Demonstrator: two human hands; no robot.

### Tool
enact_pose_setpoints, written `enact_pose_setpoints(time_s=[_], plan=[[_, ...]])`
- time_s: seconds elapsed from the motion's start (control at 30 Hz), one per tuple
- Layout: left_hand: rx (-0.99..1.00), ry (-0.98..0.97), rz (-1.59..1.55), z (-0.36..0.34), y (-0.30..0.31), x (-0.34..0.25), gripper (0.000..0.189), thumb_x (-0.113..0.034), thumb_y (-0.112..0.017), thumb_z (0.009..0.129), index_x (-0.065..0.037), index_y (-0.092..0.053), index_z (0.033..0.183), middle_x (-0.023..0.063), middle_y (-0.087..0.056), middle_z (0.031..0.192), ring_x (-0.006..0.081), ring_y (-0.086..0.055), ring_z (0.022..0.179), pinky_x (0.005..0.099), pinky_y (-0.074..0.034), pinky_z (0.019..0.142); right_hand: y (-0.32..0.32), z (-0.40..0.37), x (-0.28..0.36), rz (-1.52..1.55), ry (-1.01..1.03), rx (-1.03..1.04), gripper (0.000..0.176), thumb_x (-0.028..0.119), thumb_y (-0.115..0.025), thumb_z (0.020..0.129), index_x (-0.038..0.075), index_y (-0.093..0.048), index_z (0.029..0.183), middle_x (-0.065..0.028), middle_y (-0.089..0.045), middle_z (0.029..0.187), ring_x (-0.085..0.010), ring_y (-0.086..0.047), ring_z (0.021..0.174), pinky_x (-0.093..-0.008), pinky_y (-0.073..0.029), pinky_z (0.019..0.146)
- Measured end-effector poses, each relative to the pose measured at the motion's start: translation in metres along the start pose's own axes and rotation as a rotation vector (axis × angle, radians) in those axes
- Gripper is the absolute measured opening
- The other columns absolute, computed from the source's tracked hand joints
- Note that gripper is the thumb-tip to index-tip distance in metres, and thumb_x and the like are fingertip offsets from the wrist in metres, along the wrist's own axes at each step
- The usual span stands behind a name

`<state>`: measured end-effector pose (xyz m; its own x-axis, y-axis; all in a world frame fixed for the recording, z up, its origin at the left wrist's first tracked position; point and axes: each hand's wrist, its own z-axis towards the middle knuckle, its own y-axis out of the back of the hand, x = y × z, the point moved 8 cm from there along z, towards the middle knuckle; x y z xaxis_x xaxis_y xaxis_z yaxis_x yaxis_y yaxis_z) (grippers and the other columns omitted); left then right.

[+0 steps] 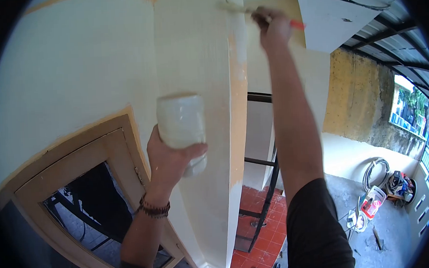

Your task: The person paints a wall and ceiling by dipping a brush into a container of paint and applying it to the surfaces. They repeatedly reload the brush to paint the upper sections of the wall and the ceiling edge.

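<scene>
My right hand [273,24] is raised high and closed around a paintbrush with a red-ended handle [297,25]. Its pale bristles [228,6] are at the upper edge of the cream wall column [193,52], somewhat smeared by motion. Lower down, my left hand [169,153] grips a translucent whitish plastic container [181,121] in front of the column. What is inside the container cannot be made out clearly. Along the column's corner runs a strip of older orange-tan paint [237,113] beside the fresher cream coat.
A brown-framed window [117,134] stands at the left. Behind the column is a black metal frame [262,165] over red floor tiles [255,224]. At the right lie a coiled hose [375,171], a red tray [372,204] and a white bucket [360,222].
</scene>
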<state>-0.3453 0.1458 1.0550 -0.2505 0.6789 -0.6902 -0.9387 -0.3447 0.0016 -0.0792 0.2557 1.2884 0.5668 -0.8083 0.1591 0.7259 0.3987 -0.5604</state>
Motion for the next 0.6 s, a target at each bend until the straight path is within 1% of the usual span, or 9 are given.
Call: enact_pose_setpoints(time_s=[0.1, 0.17, 0.23, 0.27, 0.33, 0.43, 0.5, 0.57, 0.6], plan=[[0.044, 0.041, -0.110, -0.031, 0.005, 0.020, 0.067, -0.008, -0.085, 0.054, 0.003, -0.053, 0.112, 0.0126, -0.065, 0.102, 0.0219, -0.065, 0.090, 0.0357, -0.055, 0.077, 0.059, -0.073, -0.050, 0.175, -0.093, -0.043, 0.008, -0.002, -0.052, 0.075, -0.002, -0.050, 0.083, -0.0154, -0.058, 0.084, -0.0270, -0.057, 0.069, -0.0348, -0.048, 0.059], [0.040, 0.091, -0.157, -0.051, 0.009, 0.032, 0.069, -0.007, -0.086, 0.052, 0.001, -0.053, 0.113, 0.0110, -0.065, 0.102, 0.0206, -0.065, 0.089, 0.0352, -0.055, 0.078, 0.091, -0.125, -0.046, 0.092, -0.175, -0.054, 0.006, -0.001, -0.052, 0.072, -0.001, -0.049, 0.077, -0.0152, -0.058, 0.085, -0.0261, -0.055, 0.063, -0.0340, -0.045, 0.055], [0.062, 0.126, -0.175, -0.071, 0.014, 0.044, 0.070, -0.006, -0.086, 0.052, 0.000, -0.053, 0.114, 0.0107, -0.065, 0.102, 0.0205, -0.065, 0.089, 0.0352, -0.055, 0.078, 0.112, -0.161, -0.024, -0.229, -0.340, 0.011, 0.003, -0.002, -0.051, 0.070, -0.001, -0.050, 0.072, -0.0157, -0.058, 0.080, -0.0249, -0.055, 0.062, -0.0348, -0.045, 0.051], [0.069, 0.150, -0.196, -0.079, 0.016, 0.049, 0.071, -0.006, -0.086, 0.052, 0.000, -0.053, 0.114, 0.0104, -0.065, 0.102, 0.0205, -0.065, 0.089, 0.0353, -0.056, 0.078, 0.111, -0.154, -0.004, -0.230, -0.334, 0.011, 0.003, -0.002, -0.051, 0.070, -0.001, -0.050, 0.072, -0.0157, -0.058, 0.080, -0.0249, -0.055, 0.062, -0.0348, -0.045, 0.051], [0.067, 0.198, -0.209, -0.099, 0.023, 0.056, 0.072, -0.007, -0.086, 0.052, 0.000, -0.053, 0.115, 0.0104, -0.065, 0.102, 0.0205, -0.065, 0.089, 0.0354, -0.056, 0.078, 0.108, -0.156, 0.004, -0.780, -0.648, 0.207, 0.003, -0.001, -0.050, 0.070, -0.001, -0.052, 0.068, -0.0162, -0.057, 0.075, -0.0240, -0.055, 0.058, -0.0346, -0.045, 0.050], [0.072, 0.273, -0.205, -0.123, 0.033, 0.066, 0.073, -0.007, -0.086, 0.052, 0.000, -0.053, 0.116, 0.0102, -0.064, 0.102, 0.0205, -0.065, 0.090, 0.0354, -0.056, 0.078, 0.060, -0.107, -0.023, -0.509, -0.480, 0.161, 0.008, 0.003, -0.050, 0.073, -0.002, -0.055, 0.069, -0.0143, -0.055, 0.065, -0.0243, -0.056, 0.052, -0.0352, -0.048, 0.051], [0.076, 0.295, -0.183, -0.134, 0.040, 0.071, 0.074, -0.008, -0.086, 0.052, 0.000, -0.052, 0.117, 0.0100, -0.064, 0.102, 0.0204, -0.065, 0.090, 0.0353, -0.056, 0.079, 0.010, -0.067, -0.026, -0.675, -0.331, 0.316, 0.014, 0.005, -0.047, 0.076, -0.004, -0.056, 0.072, -0.0149, -0.055, 0.069, -0.0261, -0.056, 0.053, -0.0363, -0.049, 0.051], [0.043, 0.286, -0.247, -0.140, 0.047, 0.075, 0.074, -0.009, -0.086, 0.052, -0.001, -0.052, 0.118, 0.0098, -0.064, 0.103, 0.0203, -0.065, 0.091, 0.0349, -0.056, 0.079, -0.024, -0.043, -0.005, -0.604, -0.299, 0.131, 0.018, 0.006, -0.045, 0.078, -0.006, -0.057, 0.074, -0.0122, -0.053, 0.063, -0.0251, -0.056, 0.053, -0.0354, -0.048, 0.048], [0.043, 0.287, -0.248, -0.142, 0.050, 0.076, 0.074, -0.009, -0.086, 0.052, -0.001, -0.052, 0.118, 0.0098, -0.064, 0.104, 0.0203, -0.065, 0.091, 0.0349, -0.056, 0.079, -0.032, -0.025, 0.003, -0.593, -0.239, 0.077, 0.016, 0.003, -0.046, 0.077, -0.008, -0.057, 0.076, -0.0130, -0.055, 0.066, -0.0248, -0.056, 0.054, -0.0344, -0.048, 0.049]])
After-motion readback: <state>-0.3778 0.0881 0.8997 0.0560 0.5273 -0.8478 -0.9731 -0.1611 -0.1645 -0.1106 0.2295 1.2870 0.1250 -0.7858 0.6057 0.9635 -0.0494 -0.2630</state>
